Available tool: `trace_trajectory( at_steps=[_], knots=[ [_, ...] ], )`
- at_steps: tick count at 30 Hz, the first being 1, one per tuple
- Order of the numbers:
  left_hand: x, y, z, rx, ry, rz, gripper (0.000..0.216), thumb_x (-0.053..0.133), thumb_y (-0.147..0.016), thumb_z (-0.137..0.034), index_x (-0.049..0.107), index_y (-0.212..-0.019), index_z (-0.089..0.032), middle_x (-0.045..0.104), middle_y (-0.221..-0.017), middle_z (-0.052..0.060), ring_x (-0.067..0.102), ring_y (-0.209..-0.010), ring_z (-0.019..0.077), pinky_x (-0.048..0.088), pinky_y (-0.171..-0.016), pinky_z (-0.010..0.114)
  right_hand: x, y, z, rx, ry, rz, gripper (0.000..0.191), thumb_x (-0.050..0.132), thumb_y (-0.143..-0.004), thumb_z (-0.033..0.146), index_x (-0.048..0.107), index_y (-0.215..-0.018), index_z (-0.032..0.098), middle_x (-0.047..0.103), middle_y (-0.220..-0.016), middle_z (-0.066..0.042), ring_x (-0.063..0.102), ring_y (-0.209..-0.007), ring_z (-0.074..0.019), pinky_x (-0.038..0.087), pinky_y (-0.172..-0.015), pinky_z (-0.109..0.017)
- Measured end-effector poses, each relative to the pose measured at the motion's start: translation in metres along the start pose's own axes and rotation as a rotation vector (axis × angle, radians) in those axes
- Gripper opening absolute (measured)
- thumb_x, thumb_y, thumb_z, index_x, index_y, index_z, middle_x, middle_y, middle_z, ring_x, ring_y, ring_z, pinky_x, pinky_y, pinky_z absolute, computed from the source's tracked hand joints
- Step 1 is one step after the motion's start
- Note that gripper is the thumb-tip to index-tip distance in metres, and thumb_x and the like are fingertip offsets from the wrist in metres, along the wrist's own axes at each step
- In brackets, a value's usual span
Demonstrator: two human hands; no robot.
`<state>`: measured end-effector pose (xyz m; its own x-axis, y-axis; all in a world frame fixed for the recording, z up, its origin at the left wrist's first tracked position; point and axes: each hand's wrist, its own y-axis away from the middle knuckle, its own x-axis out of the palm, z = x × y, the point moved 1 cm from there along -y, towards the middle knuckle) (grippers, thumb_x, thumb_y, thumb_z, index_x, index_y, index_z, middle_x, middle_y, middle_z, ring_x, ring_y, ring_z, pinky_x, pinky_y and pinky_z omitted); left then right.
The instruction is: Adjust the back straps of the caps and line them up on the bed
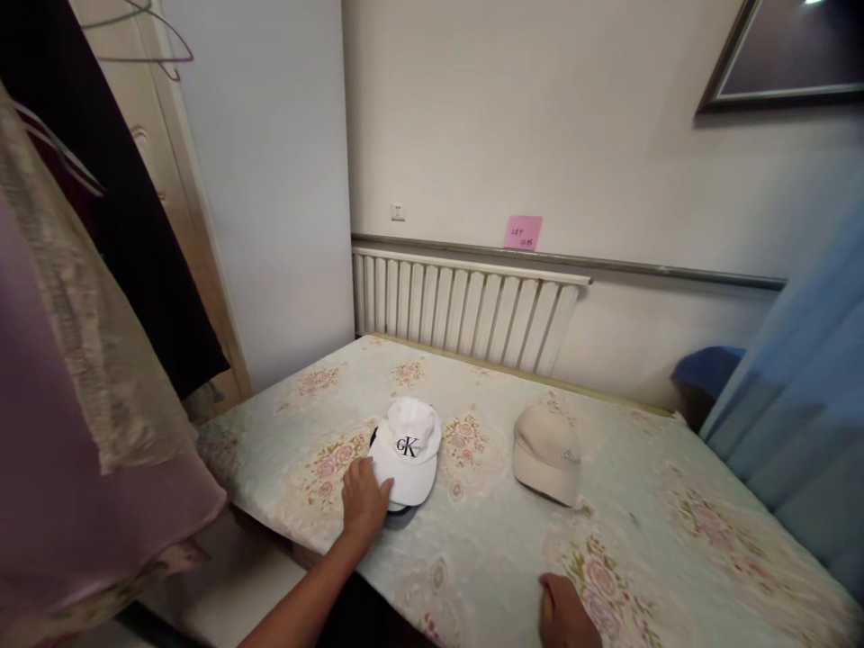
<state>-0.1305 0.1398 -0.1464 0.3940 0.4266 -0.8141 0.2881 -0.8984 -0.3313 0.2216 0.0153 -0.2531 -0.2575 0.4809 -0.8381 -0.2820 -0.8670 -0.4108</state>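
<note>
A white cap with a dark letter logo lies on a floral bed sheet, stacked over a dark cap whose edge peeks out beneath. My left hand rests on the white cap's brim at its near left edge, fingers laid over it. A beige cap sits apart to the right, untouched. My right hand rests on the sheet near the bed's front edge, fingers curled, holding nothing that I can see.
A white radiator runs along the far wall behind the bed, with a pink note above it. Clothes hang at the left. A blue curtain stands at the right.
</note>
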Motion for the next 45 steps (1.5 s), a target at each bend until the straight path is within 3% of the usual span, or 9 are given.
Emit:
trace_trajectory(
  at_steps=[11, 20, 28, 39, 45],
  knots=[
    [0.01, -0.054, 0.009, -0.219, -0.003, 0.23, 0.061, 0.067, -0.059, -0.046, 0.049, -0.107, -0.013, 0.058, -0.111, 0.019, 0.054, -0.105, 0.0344, 0.042, -0.08, 0.039, -0.007, 0.0, 0.009, -0.044, 0.02, -0.004, 0.026, 0.033, -0.086, 0.023, 0.059, -0.088, 0.022, 0.066, -0.082, -0.005, 0.064, -0.071, -0.0175, 0.045, -0.062, -0.027],
    [0.011, -0.059, 0.001, -0.241, 0.197, 0.294, 0.049, 0.069, -0.058, -0.033, 0.051, -0.1, -0.013, 0.064, -0.102, 0.016, 0.06, -0.094, 0.0296, 0.042, -0.072, 0.033, 0.001, 0.002, 0.005, -0.068, 0.06, 0.004, 0.025, 0.034, -0.086, 0.022, 0.058, -0.091, 0.02, 0.064, -0.085, -0.005, 0.063, -0.074, -0.0184, 0.045, -0.066, -0.028],
    [-0.002, -0.04, -0.039, -0.153, 0.557, 0.348, 0.012, 0.056, -0.066, -0.021, 0.054, -0.077, -0.017, 0.062, -0.075, 0.002, 0.058, -0.071, 0.0178, 0.038, -0.059, 0.025, -0.002, 0.001, 0.009, -0.045, 0.083, 0.047, 0.026, 0.031, -0.088, 0.023, 0.057, -0.09, 0.022, 0.062, -0.085, -0.004, 0.063, -0.073, -0.0178, 0.043, -0.064, -0.028],
    [-0.009, 0.008, -0.074, -0.21, 0.984, 0.485, 0.018, 0.057, -0.061, -0.026, 0.05, -0.075, -0.018, 0.056, -0.066, -0.002, 0.052, -0.06, 0.0138, 0.036, -0.055, 0.023, -0.003, 0.0, 0.011, -0.047, 0.023, 0.021, 0.027, 0.031, -0.086, 0.02, 0.058, -0.09, 0.02, 0.063, -0.085, -0.006, 0.062, -0.073, -0.0179, 0.043, -0.066, -0.029],
    [-0.023, 0.045, -0.093, -0.221, 1.182, 0.597, 0.03, 0.062, -0.057, -0.029, 0.054, -0.084, -0.017, 0.062, -0.075, 0.001, 0.056, -0.065, 0.0151, 0.039, -0.058, 0.024, -0.012, -0.001, 0.012, 0.078, -0.229, 0.002, 0.026, 0.034, -0.082, 0.027, 0.059, -0.086, 0.021, 0.064, -0.083, -0.005, 0.061, -0.075, -0.0199, 0.044, -0.071, -0.032]
  ],
)
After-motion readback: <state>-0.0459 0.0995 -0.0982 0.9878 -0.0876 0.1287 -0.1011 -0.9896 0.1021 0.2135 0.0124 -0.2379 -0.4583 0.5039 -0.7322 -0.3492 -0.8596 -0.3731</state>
